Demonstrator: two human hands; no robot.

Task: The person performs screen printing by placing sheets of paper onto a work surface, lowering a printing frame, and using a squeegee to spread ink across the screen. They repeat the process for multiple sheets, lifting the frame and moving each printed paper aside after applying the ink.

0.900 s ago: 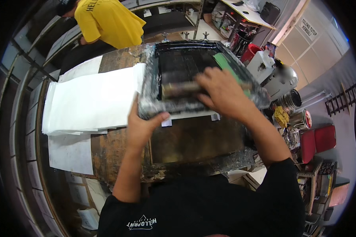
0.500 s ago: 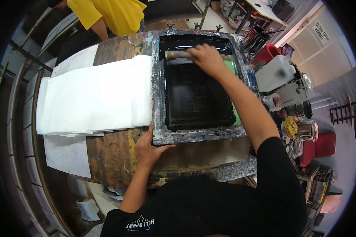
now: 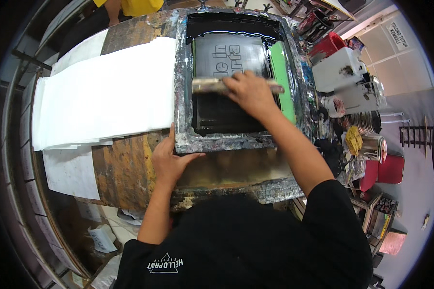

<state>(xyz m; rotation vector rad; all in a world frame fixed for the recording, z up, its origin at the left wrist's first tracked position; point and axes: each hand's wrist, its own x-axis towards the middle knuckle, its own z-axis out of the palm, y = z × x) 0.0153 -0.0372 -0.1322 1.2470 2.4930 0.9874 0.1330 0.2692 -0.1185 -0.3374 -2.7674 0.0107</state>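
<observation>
A screen-printing frame [image 3: 236,143], crusted with dried ink, lies on the worktable. Black ink coats much of its mesh [image 3: 222,113], and green strips [image 3: 280,72] show along the right side. My right hand [image 3: 253,94] is closed round a wooden-handled squeegee [image 3: 207,86], which lies crosswise about midway down the mesh. Beyond the squeegee, outlined lettering shows through a thinner grey film of ink. At the frame's near left corner rests my left hand [image 3: 168,163], thumb and forefinger spread along its two edges; the other fingers are partly hidden.
White sheets [image 3: 106,91] are stacked left of the frame on the stained table [image 3: 123,168]. Along the right stand a white jerrycan [image 3: 337,72], a red container [image 3: 328,44] and an open tin [image 3: 372,147] beside a yellow rag [image 3: 353,139]. A person in yellow [image 3: 140,6] stands beyond the table.
My right hand has drawn the squeegee from the far end toward me, leaving the lettering showing behind it. My left hand stays at the frame's corner. The whole view has shifted slightly.
</observation>
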